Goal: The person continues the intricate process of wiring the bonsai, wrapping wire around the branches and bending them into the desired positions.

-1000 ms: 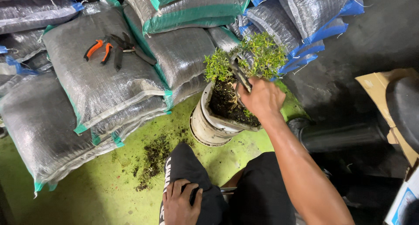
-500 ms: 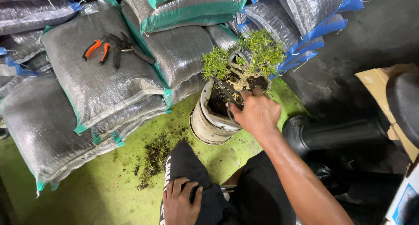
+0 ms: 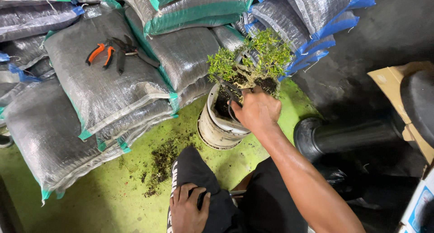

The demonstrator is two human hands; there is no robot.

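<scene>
A small green-leaved plant (image 3: 253, 56) with a dark root ball stands in a dirty white pot (image 3: 216, 130) on the green floor. My right hand (image 3: 257, 111) is at the pot's rim, just below the plant. It is shut on a dark metal hand tool (image 3: 230, 96) whose thin handles reach into the soil at the plant's base. My left hand (image 3: 187, 209) lies flat on my knee over black trousers, fingers apart, holding nothing.
Grey woven sacks (image 3: 113, 92) with green and blue edges are stacked behind and left of the pot. Orange-handled pliers (image 3: 100, 53) and black cutters (image 3: 129, 49) lie on one sack. Spilled soil (image 3: 162, 163) dots the floor. A black pipe (image 3: 348, 135) and a cardboard box (image 3: 391, 79) are at the right.
My right hand has drawn slightly left and nearer along the pot's rim, and the dark tool now shows beside it. My left hand has stayed on the knee.
</scene>
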